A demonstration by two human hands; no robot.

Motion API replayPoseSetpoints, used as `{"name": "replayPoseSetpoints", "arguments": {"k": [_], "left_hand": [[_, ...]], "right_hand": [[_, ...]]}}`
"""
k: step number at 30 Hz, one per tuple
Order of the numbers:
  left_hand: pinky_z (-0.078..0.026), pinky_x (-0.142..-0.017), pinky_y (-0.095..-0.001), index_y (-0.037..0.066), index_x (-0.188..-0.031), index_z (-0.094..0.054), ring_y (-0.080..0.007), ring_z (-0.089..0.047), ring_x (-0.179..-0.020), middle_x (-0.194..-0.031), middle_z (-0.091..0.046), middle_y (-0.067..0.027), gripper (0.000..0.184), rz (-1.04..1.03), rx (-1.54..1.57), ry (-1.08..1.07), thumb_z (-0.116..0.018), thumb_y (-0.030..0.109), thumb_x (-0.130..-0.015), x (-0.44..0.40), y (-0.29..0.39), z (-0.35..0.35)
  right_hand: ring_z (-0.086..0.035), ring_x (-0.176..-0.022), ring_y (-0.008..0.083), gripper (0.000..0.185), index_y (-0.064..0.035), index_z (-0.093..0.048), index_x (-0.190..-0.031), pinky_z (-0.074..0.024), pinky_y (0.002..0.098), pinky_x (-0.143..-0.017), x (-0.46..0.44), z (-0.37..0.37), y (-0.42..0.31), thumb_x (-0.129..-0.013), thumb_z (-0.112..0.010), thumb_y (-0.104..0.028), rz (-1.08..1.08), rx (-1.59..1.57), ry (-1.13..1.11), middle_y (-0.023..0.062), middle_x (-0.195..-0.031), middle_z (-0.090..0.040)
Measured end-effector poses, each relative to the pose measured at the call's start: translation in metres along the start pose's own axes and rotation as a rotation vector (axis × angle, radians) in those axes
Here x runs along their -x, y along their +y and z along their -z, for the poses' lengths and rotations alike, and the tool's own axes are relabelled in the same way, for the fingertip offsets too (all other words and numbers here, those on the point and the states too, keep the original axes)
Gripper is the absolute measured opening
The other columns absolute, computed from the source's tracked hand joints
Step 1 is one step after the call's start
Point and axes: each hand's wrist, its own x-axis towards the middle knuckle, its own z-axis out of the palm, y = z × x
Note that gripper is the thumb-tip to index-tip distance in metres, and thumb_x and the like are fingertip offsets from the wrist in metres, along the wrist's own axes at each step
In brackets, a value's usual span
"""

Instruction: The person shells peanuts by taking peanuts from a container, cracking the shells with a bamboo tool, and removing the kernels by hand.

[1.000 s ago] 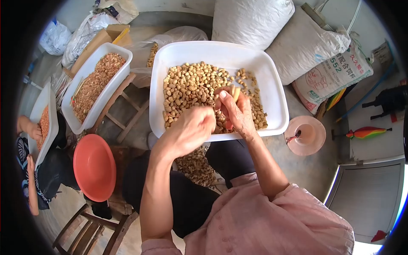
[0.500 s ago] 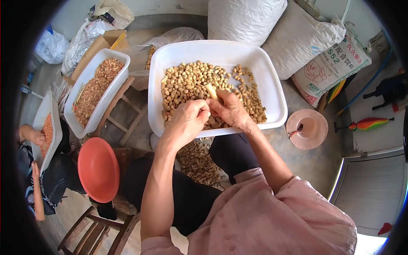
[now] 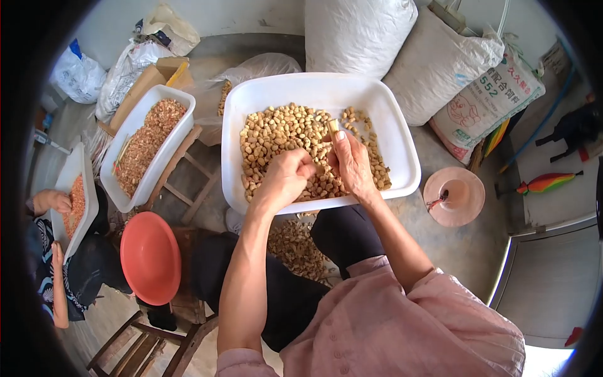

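A white plastic tub stands before me with unshelled peanuts heaped in it. Over the right part of the heap, my right hand is closed around a short, pale stick, which looks like bamboo or wood; its upper end sticks out past the thumb. My left hand hovers just left of it, low over the peanuts, with its fingers curled together. Whatever is between those fingers is hidden. A small gap separates the two hands.
Broken shells lie on the floor below the tub. Left are a long bin of reddish peanuts, a red basin and a wooden chair. A co-worker's hand is at another bin. Full sacks stand behind; a pink hat-shaped dish lies right.
My hands, touching before, have come apart. The left one has dropped lower over the peanuts; the right one has moved rightward with the stick, now held more upright. The view has shifted slightly.
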Motion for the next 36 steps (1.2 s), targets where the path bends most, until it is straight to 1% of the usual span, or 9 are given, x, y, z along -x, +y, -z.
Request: {"name": "replayPoseSetpoints", "arguments": {"k": [1,2,4,5,8,18,24,30,36], "left_hand": [[-0.044,-0.057,-0.0262,0.001,-0.092,-0.061,-0.0098,-0.051,-0.06,-0.073,-0.06,-0.002,0.009,-0.067,0.137,0.05,-0.056,0.007,-0.088,0.0,-0.002,0.004],[-0.042,-0.053,-0.0222,0.001,-0.097,-0.061,-0.007,-0.05,-0.059,-0.073,-0.059,-0.0007,0.012,-0.001,0.254,0.047,-0.054,0.009,-0.091,-0.001,-0.004,0.01],[-0.042,-0.051,-0.0204,0.001,-0.101,-0.06,-0.0056,-0.049,-0.058,-0.073,-0.058,-0.0009,0.015,0.116,0.568,0.128,-0.052,0.01,-0.093,0.005,0.001,0.019],[-0.042,-0.052,-0.0212,0.0,-0.104,-0.059,-0.0065,-0.051,-0.059,-0.074,-0.059,-0.0021,0.018,0.104,0.641,0.13,-0.051,0.012,-0.094,0.008,-0.001,0.023],[-0.042,-0.053,-0.0211,0.0,-0.104,-0.058,-0.0072,-0.051,-0.058,-0.076,-0.06,-0.0037,0.018,0.113,0.891,0.134,-0.051,0.013,-0.095,0.013,-0.007,0.024],[-0.043,-0.054,-0.0215,0.003,-0.099,-0.057,-0.0074,-0.051,-0.059,-0.076,-0.059,-0.0039,0.017,0.121,0.865,0.072,-0.049,0.017,-0.096,0.015,-0.01,0.015],[-0.043,-0.054,-0.021,0.002,-0.099,-0.057,-0.0073,-0.051,-0.06,-0.075,-0.058,-0.0033,0.017,0.076,0.629,0.1,-0.046,0.014,-0.097,0.012,-0.012,0.015],[-0.045,-0.056,-0.0217,-0.002,-0.095,-0.061,-0.0066,-0.051,-0.061,-0.075,-0.06,-0.0034,0.015,0.056,0.646,0.137,-0.049,0.007,-0.093,0.013,-0.011,0.013],[-0.047,-0.062,-0.0244,-0.002,-0.103,-0.06,-0.0091,-0.055,-0.067,-0.081,-0.061,-0.0054,0.017,0.036,0.658,0.095,-0.048,0.008,-0.094,0.014,-0.013,0.017]], "right_hand": [[-0.056,-0.052,0.0213,0.045,-0.0012,-0.058,-0.09,-0.0446,0.0355,-0.054,0.0,-0.001,0.0,-0.099,-0.036,-0.04,0.042,0.007,0.004,0.0071,-0.055,-0.054],[-0.057,-0.054,0.0234,0.042,-0.0016,-0.057,-0.09,-0.0449,0.0372,-0.054,0.001,-0.003,-0.001,-0.099,-0.038,-0.038,0.078,0.061,0.014,0.0084,-0.057,-0.055],[-0.059,-0.056,0.0277,0.037,-0.0026,-0.055,-0.09,-0.0456,0.0407,-0.054,0.006,-0.007,-0.004,-0.098,-0.041,-0.035,0.145,0.17,0.032,0.011,-0.059,-0.056],[-0.06,-0.06,0.0332,0.028,-0.0042,-0.053,-0.091,-0.0459,0.0442,-0.054,0.008,-0.009,-0.006,-0.096,-0.047,-0.031,0.24,0.283,0.028,0.0143,-0.065,-0.059],[-0.06,-0.061,0.0335,0.022,-0.0039,-0.053,-0.093,-0.0466,0.0424,-0.053,0.012,-0.016,-0.011,-0.093,-0.053,-0.026,0.455,0.44,0.02,0.0147,-0.07,-0.058],[-0.06,-0.062,0.0338,0.023,-0.004,-0.055,-0.093,-0.0471,0.0429,-0.054,0.015,-0.011,-0.014,-0.092,-0.053,-0.026,0.448,0.436,-0.044,0.0147,-0.072,-0.058],[-0.059,-0.062,0.0354,0.022,-0.0034,-0.055,-0.09,-0.0464,0.044,-0.054,0.015,-0.01,-0.013,-0.092,-0.052,-0.025,0.412,0.421,-0.059,0.0156,-0.072,-0.057],[-0.058,-0.061,0.0359,0.021,-0.0035,-0.055,-0.087,-0.0466,0.0436,-0.054,0.012,-0.012,-0.007,-0.092,-0.053,-0.024,0.453,0.422,-0.085,0.0161,-0.072,-0.056],[-0.059,-0.06,0.0346,0.021,-0.0038,-0.057,-0.087,-0.047,0.0425,-0.054,0.013,-0.013,-0.009,-0.091,-0.054,-0.025,0.467,0.435,-0.076,0.0151,-0.071,-0.056]]}}
